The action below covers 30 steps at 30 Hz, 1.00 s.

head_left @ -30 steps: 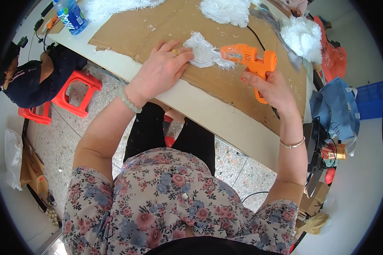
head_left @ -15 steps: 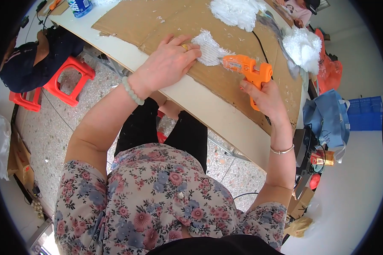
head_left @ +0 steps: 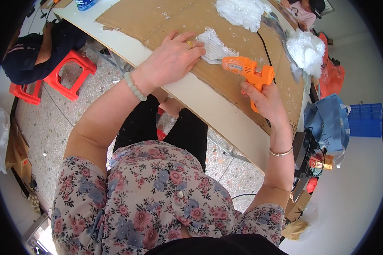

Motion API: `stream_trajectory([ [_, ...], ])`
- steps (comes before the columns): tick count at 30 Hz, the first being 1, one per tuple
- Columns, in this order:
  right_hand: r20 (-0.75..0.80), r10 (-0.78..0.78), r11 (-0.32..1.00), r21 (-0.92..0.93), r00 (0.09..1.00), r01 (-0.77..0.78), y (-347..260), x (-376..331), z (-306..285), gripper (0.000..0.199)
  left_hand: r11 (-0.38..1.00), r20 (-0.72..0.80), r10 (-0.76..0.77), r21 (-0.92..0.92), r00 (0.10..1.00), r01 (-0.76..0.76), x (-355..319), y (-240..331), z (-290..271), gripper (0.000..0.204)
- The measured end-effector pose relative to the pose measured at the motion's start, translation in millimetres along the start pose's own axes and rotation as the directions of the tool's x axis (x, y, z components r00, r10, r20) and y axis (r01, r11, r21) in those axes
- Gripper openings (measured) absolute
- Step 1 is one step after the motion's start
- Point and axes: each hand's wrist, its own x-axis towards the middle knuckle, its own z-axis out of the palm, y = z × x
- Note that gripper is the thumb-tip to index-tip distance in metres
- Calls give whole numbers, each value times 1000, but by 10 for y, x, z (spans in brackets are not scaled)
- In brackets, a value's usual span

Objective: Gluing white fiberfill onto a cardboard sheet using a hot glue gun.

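A white piece of ribbed, fringed material lies on the brown cardboard. At its left edge my left hand is closed, thumb and forefinger at the rim of the piece, the other fingers bent over the cardboard. My right hand is wrapped round the handle of an orange hot glue gun. The gun's nozzle points left and meets the lower right part of the white piece, or hovers just over it; I cannot tell which. A dark cord runs from behind the gun up the cardboard.
White fringed heaps lie at the far side, another at the right. A blue bottle stands far left. A blue bag hangs right of the table. Red stools and a seated person are at left; another person sits far right.
The view has shifted slightly. The glue gun's nozzle has moved a little left along the white piece. My left hand keeps its place at the edge.
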Motion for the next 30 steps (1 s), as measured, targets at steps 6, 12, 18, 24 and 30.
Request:
stream_trajectory([
  [6, 2, -14, 1000, 22, 1000, 14, -8, 86, 64, 20, 1000, 12, -11, 5, 1000, 11, -7, -37, -43, 15],
  [12, 6, -36, 998, 48, 999, 36, -47, 51, 59, 16, 999, 13, -18, -38, 1000, 19, 15, 14, -42, 21],
  [18, 13, -103, 989, 105, 995, 101, -57, 39, 125, 13, 987, -13, -150, -54, 989, 149, 10, 104, -103, 39],
  [24, 22, -40, 998, 50, 999, 39, -75, 91, 111, 16, 973, 40, -195, -118, 980, 198, 39, 31, -78, 46],
  [30, 44, -34, 999, 24, 998, 33, -91, 157, 120, 20, 981, -18, -148, -129, 989, 145, 33, -54, -92, 48],
])
